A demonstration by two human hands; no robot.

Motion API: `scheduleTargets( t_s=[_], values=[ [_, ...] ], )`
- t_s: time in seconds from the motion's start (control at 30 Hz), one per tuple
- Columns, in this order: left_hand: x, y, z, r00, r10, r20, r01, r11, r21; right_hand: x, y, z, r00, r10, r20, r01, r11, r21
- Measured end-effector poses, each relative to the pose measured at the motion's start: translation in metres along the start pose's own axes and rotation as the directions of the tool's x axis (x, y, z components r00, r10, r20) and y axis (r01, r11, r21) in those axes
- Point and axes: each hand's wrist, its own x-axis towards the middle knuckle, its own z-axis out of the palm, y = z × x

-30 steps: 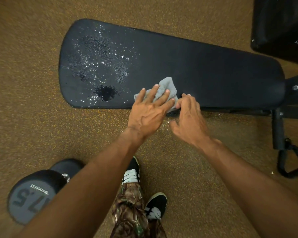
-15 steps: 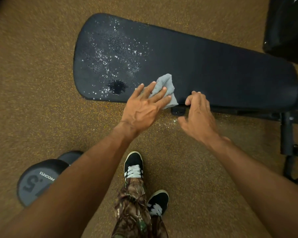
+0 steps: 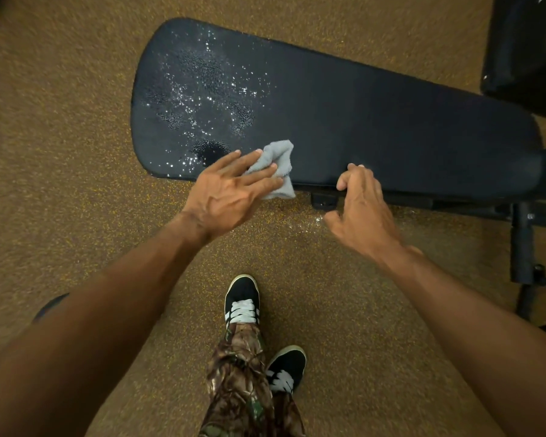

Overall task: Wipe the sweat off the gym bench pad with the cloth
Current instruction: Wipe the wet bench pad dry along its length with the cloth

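The black bench pad [image 3: 375, 121] lies across the upper half of the head view. Sweat droplets [image 3: 202, 99] glisten on its left part, with a darker wet patch [image 3: 210, 149] near the front edge. A small grey cloth [image 3: 279, 167] sits bunched at the pad's front edge. My left hand [image 3: 230, 192] presses flat on the cloth with straight fingers, just right of the wet patch. My right hand [image 3: 361, 209] rests on the pad's front edge further right, fingers loosely curled, holding nothing.
Speckled brown rubber floor [image 3: 60, 168] surrounds the bench. The bench's black metal frame and leg [image 3: 522, 241] stand at the right. Another black pad [image 3: 527, 48] fills the top right corner. My shoes [image 3: 241, 298] and camouflage trousers are below. A dumbbell edge [image 3: 49, 305] peeks out by my left forearm.
My left hand has slid the cloth leftward along the front edge, close to the wet patch. My right hand has parted from the cloth and stays on the pad's edge.
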Motion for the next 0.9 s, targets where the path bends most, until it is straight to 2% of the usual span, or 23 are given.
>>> scheduleTargets(
  t_s=[0.07, 0.13, 0.2, 0.23, 0.33, 0.4, 0.43, 0.47, 0.5, 0.53, 0.57, 0.63, 0.67, 0.73, 0.77, 0.8, 0.83, 0.87, 0.9],
  values=[
    [-0.005, -0.011, -0.002, 0.998, 0.035, 0.051, -0.039, 0.997, 0.066, 0.000, 0.000, -0.001, 1.000, 0.004, 0.010, -0.004, 1.000, -0.007],
    [0.002, -0.008, -0.002, 0.994, -0.078, 0.072, 0.072, 0.995, 0.075, 0.000, -0.002, -0.001, 1.000, 0.015, 0.017, -0.015, 1.000, -0.003],
    [0.016, 0.009, -0.003, 0.979, -0.206, -0.003, 0.206, 0.978, -0.030, 0.000, -0.005, 0.001, 0.999, 0.035, 0.012, -0.035, 0.999, 0.006],
    [0.021, 0.018, 0.001, 0.973, -0.227, -0.036, 0.224, 0.972, -0.072, 0.000, -0.007, 0.002, 0.999, 0.041, 0.009, -0.041, 0.999, 0.004],
    [0.019, 0.026, 0.012, 0.972, -0.170, -0.160, 0.150, 0.980, -0.130, 0.000, -0.009, 0.003, 0.999, 0.039, -0.012, -0.039, 0.999, 0.003],
    [0.009, 0.020, 0.013, 0.965, -0.084, -0.247, 0.069, 0.995, -0.067, -0.001, -0.010, 0.002, 0.998, 0.047, -0.029, -0.046, 0.998, 0.029],
    [0.006, 0.014, 0.011, 0.953, -0.094, -0.288, 0.078, 0.995, -0.067, 0.000, -0.011, 0.001, 0.998, 0.045, -0.047, -0.043, 0.998, 0.039],
    [0.006, 0.010, 0.005, 0.928, -0.165, -0.333, 0.123, 0.982, -0.143, 0.001, -0.012, -0.001, 0.997, 0.041, -0.071, -0.038, 0.998, 0.040],
    [0.008, 0.008, -0.002, 0.886, -0.282, -0.368, 0.179, 0.940, -0.291, 0.002, -0.015, -0.002, 0.995, 0.041, -0.093, -0.038, 0.999, 0.039],
    [0.009, 0.007, -0.012, 0.834, -0.413, -0.364, 0.207, 0.848, -0.487, 0.003, -0.018, -0.005, 0.993, 0.042, -0.113, -0.037, 0.998, 0.046],
    [0.011, 0.008, -0.020, 0.800, -0.514, -0.310, 0.189, 0.706, -0.683, 0.005, -0.023, -0.007, 0.991, 0.040, -0.129, -0.031, 0.997, 0.071],
    [0.015, 0.011, -0.032, 0.803, -0.582, -0.128, 0.073, 0.310, -0.948, 0.008, -0.037, -0.012, 0.988, 0.060, -0.141, -0.031, 0.978, 0.204],
    [0.017, 0.012, -0.035, 0.814, -0.578, -0.049, 0.019, 0.111, -0.994, 0.010, -0.044, -0.014, 0.988, 0.106, -0.108, -0.066, 0.942, 0.328],
    [0.020, 0.014, -0.038, 0.838, -0.539, 0.086, -0.062, -0.251, -0.966, 0.015, -0.061, -0.020, 0.980, 0.190, 0.066, -0.190, 0.766, 0.614],
    [0.020, 0.016, -0.039, 0.855, -0.497, 0.148, -0.083, -0.413, -0.907, 0.017, -0.067, -0.023, 0.964, 0.196, 0.177, -0.262, 0.628, 0.733],
    [0.019, 0.019, -0.041, 0.869, -0.452, 0.201, -0.083, -0.534, -0.841, 0.020, -0.071, -0.025, 0.948, 0.177, 0.266, -0.319, 0.478, 0.818],
    [0.019, 0.021, -0.041, 0.877, -0.414, 0.243, -0.066, -0.605, -0.793, 0.023, -0.072, -0.025, 0.936, 0.147, 0.319, -0.351, 0.350, 0.869],
    [0.019, 0.023, -0.043, 0.881, -0.389, 0.268, -0.046, -0.635, -0.771, 0.024, -0.074, -0.026, 0.933, 0.129, 0.337, -0.360, 0.279, 0.890],
    [0.018, 0.024, -0.044, 0.877, -0.388, 0.282, -0.038, -0.642, -0.765, 0.026, -0.076, -0.025, 0.937, 0.140, 0.321, -0.348, 0.283, 0.894]
  ],
)
